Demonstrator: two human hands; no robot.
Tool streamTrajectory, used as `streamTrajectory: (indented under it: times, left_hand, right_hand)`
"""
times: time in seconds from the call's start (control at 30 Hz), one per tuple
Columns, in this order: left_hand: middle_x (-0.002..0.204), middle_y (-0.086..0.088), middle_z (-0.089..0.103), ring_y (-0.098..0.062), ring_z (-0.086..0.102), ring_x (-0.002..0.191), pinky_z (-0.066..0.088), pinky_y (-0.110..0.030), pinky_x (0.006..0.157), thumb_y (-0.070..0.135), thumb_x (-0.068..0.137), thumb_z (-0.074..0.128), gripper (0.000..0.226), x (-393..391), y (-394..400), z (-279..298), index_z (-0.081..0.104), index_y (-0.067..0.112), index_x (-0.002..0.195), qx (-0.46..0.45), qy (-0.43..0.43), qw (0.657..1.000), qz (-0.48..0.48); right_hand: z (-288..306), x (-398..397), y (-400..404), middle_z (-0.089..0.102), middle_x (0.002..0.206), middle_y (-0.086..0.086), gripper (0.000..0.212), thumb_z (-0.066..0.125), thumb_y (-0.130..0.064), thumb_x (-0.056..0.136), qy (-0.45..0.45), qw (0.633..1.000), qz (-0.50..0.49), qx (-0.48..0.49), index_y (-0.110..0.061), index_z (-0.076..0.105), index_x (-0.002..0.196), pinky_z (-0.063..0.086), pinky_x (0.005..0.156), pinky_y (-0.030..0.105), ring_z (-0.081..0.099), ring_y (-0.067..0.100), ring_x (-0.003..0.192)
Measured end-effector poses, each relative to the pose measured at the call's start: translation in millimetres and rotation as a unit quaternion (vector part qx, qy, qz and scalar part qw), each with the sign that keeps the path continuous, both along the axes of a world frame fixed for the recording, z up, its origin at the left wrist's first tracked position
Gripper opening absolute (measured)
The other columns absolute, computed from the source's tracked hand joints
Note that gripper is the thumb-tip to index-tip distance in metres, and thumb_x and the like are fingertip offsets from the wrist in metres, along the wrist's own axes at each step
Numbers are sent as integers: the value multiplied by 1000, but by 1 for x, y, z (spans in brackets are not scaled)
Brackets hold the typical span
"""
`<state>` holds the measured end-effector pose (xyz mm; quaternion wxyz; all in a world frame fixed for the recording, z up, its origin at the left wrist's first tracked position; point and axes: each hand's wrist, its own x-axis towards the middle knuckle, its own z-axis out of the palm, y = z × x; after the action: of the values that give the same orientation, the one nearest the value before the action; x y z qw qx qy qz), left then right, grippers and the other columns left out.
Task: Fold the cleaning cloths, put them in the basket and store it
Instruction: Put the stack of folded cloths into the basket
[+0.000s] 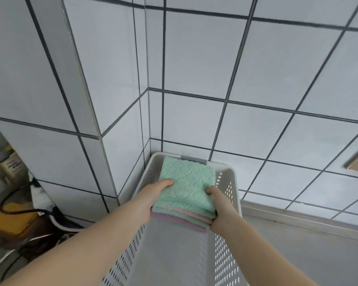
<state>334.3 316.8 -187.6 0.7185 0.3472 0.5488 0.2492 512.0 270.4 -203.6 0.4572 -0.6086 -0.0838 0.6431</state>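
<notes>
Mint-topped cloths (186, 188) between 2 gripping hands

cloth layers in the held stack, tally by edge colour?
Counted on the stack's near edge, held over the basket; hidden layers possible.
Green: 3
Pink: 1
Purple: 1
Total: 5 visible layers

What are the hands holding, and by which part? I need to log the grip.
Both hands hold the stack of folded cloths over the basket: left hand at its left edge, right hand at its right edge.
</notes>
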Motion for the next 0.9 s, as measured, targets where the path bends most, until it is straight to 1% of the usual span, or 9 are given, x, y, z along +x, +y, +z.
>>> streamTrajectory:
  times: [0.07,0.17,0.3,0.37,0.43,0.5,0.67,0.77,0.9]
  left_hand:
    - [118,-10,66,-31,59,112,41,-45,104,48,79,66,47,1,2,-20,66,17,114,18,56,998,20]
    - [126,-9,59,-29,53,117,37,-42,107,51,80,60,58,4,-2,-43,59,13,124,22,94,993,71]
    - [111,-5,64,-25,57,105,40,-34,99,44,82,61,47,8,3,-59,63,11,116,45,108,988,103]
    - [102,-1,66,-21,59,97,42,-31,92,37,85,61,38,11,6,-65,64,12,113,72,109,986,107]
    - [106,-2,67,-22,60,101,44,-37,98,36,86,60,34,13,6,-72,64,14,111,92,119,984,96]
    - [106,0,67,-22,60,104,44,-40,100,36,87,58,28,12,5,-78,65,18,107,116,125,982,79]
    - [106,3,67,-18,61,101,47,-36,95,33,89,56,26,14,9,-92,64,19,110,140,117,980,79]
    - [101,4,67,-15,62,95,46,-27,80,35,89,56,25,16,6,-96,62,19,106,165,191,965,71]
    - [114,8,61,-14,57,107,44,-32,97,27,90,53,28,18,-2,-84,57,18,116,267,270,923,59]
  right_hand:
    - [-12,-6,8,74,86,13,31,57,-28,79,-14,1000,11,-24,-10,67,102,57,63,36,69,30,70]
    - [-26,-15,17,73,83,13,32,57,-31,79,-46,998,20,-46,-10,65,102,54,56,31,69,29,67]
    - [-46,-19,20,74,75,12,30,59,-33,79,-43,998,1,-54,-11,65,99,54,54,31,70,28,67]
    - [-61,-22,18,74,83,12,31,58,-33,80,-39,998,-24,-43,-14,64,103,57,60,35,70,30,75]
    - [-74,-26,16,72,95,12,33,55,-31,80,-46,997,-46,-29,-17,62,109,58,76,45,69,32,87]
    - [-79,-29,14,71,99,13,35,53,-31,79,-57,997,-50,-21,-18,62,110,56,82,51,68,33,91]
    - [-93,-29,18,72,99,12,34,51,-32,77,-69,995,-67,1,-19,65,105,56,82,52,68,32,90]
    - [-103,-34,14,74,92,10,25,53,-32,82,-45,994,-95,5,-21,66,101,58,75,49,71,32,84]
    - [-109,-39,15,72,100,10,26,51,-31,87,-42,994,-100,9,-22,64,107,55,82,53,69,32,90]
